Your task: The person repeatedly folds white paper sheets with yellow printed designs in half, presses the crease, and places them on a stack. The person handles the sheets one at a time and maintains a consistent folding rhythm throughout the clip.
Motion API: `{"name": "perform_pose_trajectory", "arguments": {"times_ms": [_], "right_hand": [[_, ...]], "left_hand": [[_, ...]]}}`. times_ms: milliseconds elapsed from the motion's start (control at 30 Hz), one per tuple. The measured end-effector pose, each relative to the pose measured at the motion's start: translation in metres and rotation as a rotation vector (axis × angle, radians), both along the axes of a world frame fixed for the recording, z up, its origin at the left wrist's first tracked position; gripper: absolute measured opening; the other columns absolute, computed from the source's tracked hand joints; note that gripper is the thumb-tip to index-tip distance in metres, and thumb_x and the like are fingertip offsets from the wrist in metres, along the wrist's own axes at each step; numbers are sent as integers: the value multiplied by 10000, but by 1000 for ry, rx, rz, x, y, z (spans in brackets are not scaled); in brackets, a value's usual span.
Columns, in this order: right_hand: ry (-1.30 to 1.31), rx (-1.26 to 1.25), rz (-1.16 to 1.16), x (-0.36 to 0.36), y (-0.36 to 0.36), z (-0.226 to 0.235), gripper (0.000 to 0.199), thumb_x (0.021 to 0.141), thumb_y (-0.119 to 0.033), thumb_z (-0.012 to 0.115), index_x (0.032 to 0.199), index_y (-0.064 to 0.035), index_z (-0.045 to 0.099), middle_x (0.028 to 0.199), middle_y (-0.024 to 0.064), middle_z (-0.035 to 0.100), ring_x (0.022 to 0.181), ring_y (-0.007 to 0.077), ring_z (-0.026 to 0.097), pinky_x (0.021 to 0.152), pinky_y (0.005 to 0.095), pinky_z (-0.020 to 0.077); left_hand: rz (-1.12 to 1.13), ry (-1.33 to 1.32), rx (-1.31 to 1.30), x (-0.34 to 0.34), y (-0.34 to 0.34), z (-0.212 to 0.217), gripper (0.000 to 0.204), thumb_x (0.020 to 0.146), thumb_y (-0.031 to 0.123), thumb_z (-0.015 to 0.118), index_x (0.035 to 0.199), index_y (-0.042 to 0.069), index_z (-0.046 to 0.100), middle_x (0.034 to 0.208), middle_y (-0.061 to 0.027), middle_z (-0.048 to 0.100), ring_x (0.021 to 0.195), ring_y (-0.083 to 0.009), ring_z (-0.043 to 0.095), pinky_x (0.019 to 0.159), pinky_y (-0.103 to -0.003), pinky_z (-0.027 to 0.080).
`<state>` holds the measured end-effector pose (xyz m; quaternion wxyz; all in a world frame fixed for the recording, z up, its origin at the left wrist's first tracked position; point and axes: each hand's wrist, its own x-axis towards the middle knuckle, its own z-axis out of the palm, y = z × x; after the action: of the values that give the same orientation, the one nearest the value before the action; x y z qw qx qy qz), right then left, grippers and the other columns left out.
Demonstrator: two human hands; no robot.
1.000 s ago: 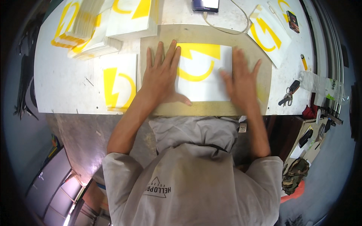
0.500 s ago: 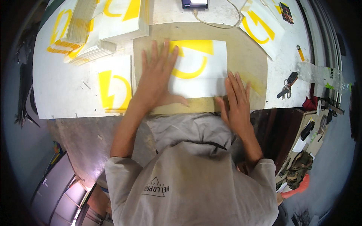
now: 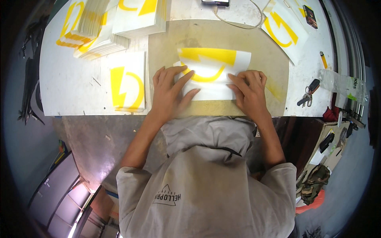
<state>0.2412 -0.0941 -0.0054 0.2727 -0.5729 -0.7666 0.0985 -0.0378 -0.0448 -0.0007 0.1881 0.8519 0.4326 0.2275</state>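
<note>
A white paper sheet [image 3: 210, 90] with a yellow printed design lies in front of me on a brownish board [image 3: 270, 51]. Its far part is lifted and bowed, and a pale corner of a lower layer peeks out at the left. My left hand [image 3: 168, 89] has its curled fingers on the sheet's left edge, with the thumb lower down on the paper. At the right edge, my right hand [image 3: 251, 88] pinches the paper between thumb and forefinger, its other fingers bent.
Similar printed sheets [image 3: 127, 81] lie left of the board. Thick paper stacks [image 3: 139, 23] stand at the far left. Farther right are more printed sheets [image 3: 282, 31], a small dark box [image 3: 310, 16], a yellow lighter [image 3: 323, 59] and keys [image 3: 307, 95]. A cable [image 3: 242, 27] crosses the far side.
Both hands have gone from lying flat, fingers spread, to curling on the sheet's side edges. The sheet's far part has risen and bowed. The whole view has shifted slightly.
</note>
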Motion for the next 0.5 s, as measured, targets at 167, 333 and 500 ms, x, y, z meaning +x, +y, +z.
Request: {"name": "perform_pose_trajectory", "arguments": {"times_ms": [167,333,500], "right_hand": [[-13,-18,-28,-6,1,-4,310,823,-135,820,1126,-176,770,1016,27,605,1014,245,570,954,488,344],[-47,15,-50,0,5,7,337,787,-67,795,1100,-189,772,1000,16,593,1029,242,566,954,487,343],[-31,4,19,-5,2,-7,439,663,46,726,1050,-157,769,1003,5,610,1045,240,575,961,486,351]], "left_hand": [[39,48,32,14,4,-4,421,851,294,834,1254,183,780,1410,-135,588,1267,-346,496,1117,-496,305],[61,61,19,-2,9,-3,356,832,334,835,1177,244,823,1490,-127,536,1313,-363,443,1133,-516,283],[96,81,-7,-9,6,1,394,817,265,855,1209,243,815,1542,-154,506,1392,-385,402,1163,-506,290]]}}
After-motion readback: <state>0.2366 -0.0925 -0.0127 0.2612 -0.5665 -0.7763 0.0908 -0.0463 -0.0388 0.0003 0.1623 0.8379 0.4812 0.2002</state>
